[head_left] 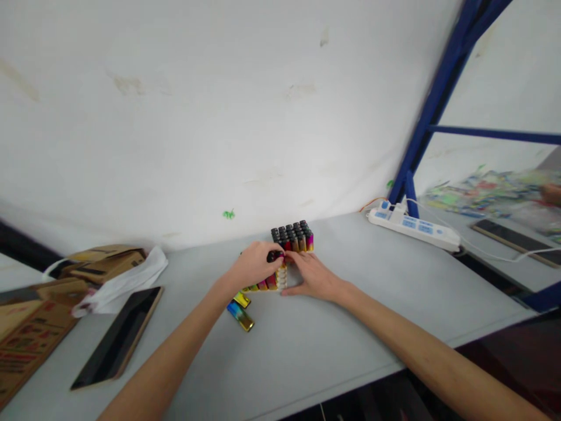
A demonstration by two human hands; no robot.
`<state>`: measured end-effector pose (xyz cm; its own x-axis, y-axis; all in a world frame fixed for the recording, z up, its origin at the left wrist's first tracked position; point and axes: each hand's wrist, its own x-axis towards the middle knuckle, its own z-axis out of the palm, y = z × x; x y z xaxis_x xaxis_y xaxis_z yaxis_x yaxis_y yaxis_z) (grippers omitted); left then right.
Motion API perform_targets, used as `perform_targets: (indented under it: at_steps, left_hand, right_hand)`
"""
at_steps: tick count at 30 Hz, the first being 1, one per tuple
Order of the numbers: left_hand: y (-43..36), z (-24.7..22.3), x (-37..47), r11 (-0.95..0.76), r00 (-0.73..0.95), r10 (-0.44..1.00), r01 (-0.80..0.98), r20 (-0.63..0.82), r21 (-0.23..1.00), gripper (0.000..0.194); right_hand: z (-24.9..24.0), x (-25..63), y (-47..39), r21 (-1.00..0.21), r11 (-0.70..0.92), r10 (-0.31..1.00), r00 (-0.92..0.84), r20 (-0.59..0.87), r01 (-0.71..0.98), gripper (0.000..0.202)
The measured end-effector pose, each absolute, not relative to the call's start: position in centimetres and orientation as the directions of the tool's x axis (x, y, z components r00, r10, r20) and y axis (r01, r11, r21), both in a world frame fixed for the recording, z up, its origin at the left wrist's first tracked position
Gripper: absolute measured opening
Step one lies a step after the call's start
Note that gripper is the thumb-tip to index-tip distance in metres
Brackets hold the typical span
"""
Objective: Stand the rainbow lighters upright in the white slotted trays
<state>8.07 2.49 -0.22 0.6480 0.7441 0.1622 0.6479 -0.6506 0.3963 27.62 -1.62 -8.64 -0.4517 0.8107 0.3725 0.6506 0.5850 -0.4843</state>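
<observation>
My left hand (256, 264) is closed with its fingertips on dark-topped lighters (275, 255) at the right part of a white tray (283, 279). Colourful lighters (266, 284) stand upright in the tray's left part, partly covered by this hand. My right hand (314, 277) grips the tray's right end, thumb at the near corner and fingers at the far side. Just behind stands a block of upright lighters (293, 237) with black tops. A blue and gold lighter (240, 316) and a yellow one (242, 299) lie flat to the left.
On the left of the grey table (280, 356) are a dark tablet-like device (118, 336), a white plastic bag (127, 283) and cardboard boxes (33, 339). A power strip (414, 227) lies at the right, by a blue metal frame (432, 111). Another person's hand (551, 194) shows at far right.
</observation>
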Motion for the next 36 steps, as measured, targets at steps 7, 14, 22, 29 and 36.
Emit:
perform_targets:
  at_steps: [7,14,22,29,36]
  left_hand:
    - [0.7,2.0,6.3,-0.687,0.575,0.726,0.634,0.377,0.355,0.035]
    - [-3.3,0.7,-0.5,-0.504,0.250,0.778,0.795,0.576,0.337,0.025]
    - [-3.5,-7.0,-3.9,-0.396,0.294,0.901,0.857,0.319,0.329,0.048]
    - [-0.9,-6.6,-6.4,-0.507,0.476,0.861,0.776,0.178,0.375,0.046]
    - [-0.4,-5.6,-8.0,-0.469,0.475,0.870,0.707,0.136,0.530,0.036]
  right_hand:
    - [-8.2,27.6,-1.8,-0.478,0.571,0.821,-0.454,0.346,0.668,0.097]
    - [-8.7,27.6,-1.6,-0.455,0.592,0.805,-0.470,0.361,0.665,0.098]
    - [-8.5,27.6,-1.8,-0.443,0.593,0.805,-0.483,0.345,0.672,0.095]
    - [-8.4,27.7,-1.9,-0.436,0.601,0.799,-0.490,0.349,0.670,0.095]
    - [-8.6,27.8,-1.8,-0.439,0.599,0.800,-0.481,0.359,0.670,0.093]
